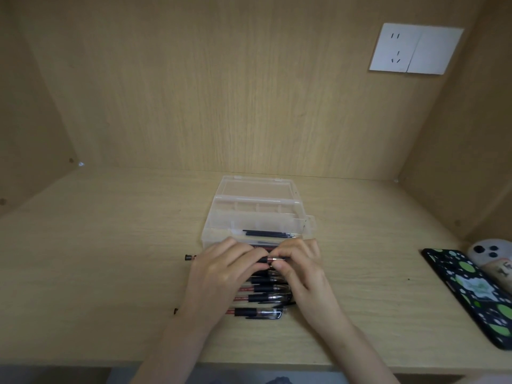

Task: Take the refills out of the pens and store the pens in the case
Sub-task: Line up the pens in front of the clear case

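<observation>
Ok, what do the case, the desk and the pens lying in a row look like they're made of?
Case: clear glossy plastic; dividers and dark refills show through its walls.
Desk: pale matte wood grain, probably laminate board, though solid wood can't be excluded.
Pens: see-through plastic barrels with black grips that look rubbery.

Case (257,212) is sitting on desk (110,273), at 12 o'clock from pens (260,297). Refills (268,233) are lying inside it. Phone (471,295) is lying at 3 o'clock.

Light wood-grain desk (110,273) in a matching alcove; a white wall socket (415,48) sits upper right on the back panel (207,92)
</observation>
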`<state>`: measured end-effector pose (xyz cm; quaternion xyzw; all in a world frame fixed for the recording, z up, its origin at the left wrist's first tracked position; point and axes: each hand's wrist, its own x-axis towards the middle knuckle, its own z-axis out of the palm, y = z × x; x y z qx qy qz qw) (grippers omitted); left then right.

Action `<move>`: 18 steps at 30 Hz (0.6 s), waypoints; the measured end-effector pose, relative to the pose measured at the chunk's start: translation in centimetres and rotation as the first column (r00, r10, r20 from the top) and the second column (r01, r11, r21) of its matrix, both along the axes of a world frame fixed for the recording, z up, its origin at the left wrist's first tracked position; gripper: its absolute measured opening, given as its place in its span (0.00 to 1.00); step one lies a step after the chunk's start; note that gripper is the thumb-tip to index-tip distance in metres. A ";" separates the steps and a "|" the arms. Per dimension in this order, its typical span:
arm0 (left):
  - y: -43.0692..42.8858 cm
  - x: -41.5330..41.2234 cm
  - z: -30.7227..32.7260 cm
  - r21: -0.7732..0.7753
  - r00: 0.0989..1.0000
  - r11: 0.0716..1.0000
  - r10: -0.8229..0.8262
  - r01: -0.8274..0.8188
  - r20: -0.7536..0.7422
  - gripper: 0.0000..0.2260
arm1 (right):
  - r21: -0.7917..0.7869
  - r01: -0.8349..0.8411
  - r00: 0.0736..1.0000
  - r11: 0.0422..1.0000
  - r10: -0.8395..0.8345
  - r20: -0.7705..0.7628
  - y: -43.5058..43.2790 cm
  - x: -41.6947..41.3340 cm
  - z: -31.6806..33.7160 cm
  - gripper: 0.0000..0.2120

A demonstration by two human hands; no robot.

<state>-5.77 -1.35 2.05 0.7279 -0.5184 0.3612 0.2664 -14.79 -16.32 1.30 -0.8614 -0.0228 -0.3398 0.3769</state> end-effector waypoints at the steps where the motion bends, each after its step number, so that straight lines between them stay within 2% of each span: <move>1: 0.1 0.0 0.0 -0.006 1.000 1.000 -0.005 0.005 -0.008 0.12 | -0.053 -0.007 1.000 0.999 0.007 -0.009 0.0 0.0 -0.1 0.08; 5: 0.2 0.0 -0.1 0.030 1.000 1.000 -0.006 0.005 0.012 0.12 | -0.159 0.035 0.999 0.987 -0.036 0.001 -0.2 0.0 0.2 0.10; 9: 0.2 -0.1 0.1 0.014 1.000 1.000 -0.005 0.004 0.023 0.14 | -0.295 0.102 0.994 0.950 -0.084 0.075 0.0 -0.3 0.3 0.08; 11: 0.2 -0.1 0.1 0.007 1.000 1.000 -0.006 0.006 0.008 0.14 | -0.304 0.104 0.993 0.947 -0.083 0.080 0.0 -0.3 0.3 0.07; 14: 0.2 -0.1 0.2 0.025 0.999 1.000 0.007 -0.006 -0.034 0.14 | -0.210 0.103 0.994 0.972 -0.092 0.062 0.0 -0.1 0.1 0.08; 18: 0.1 -0.1 0.2 0.021 0.999 0.999 0.025 -0.024 -0.047 0.13 | 0.070 0.064 0.998 0.995 -0.065 0.014 -0.1 -0.2 0.2 0.10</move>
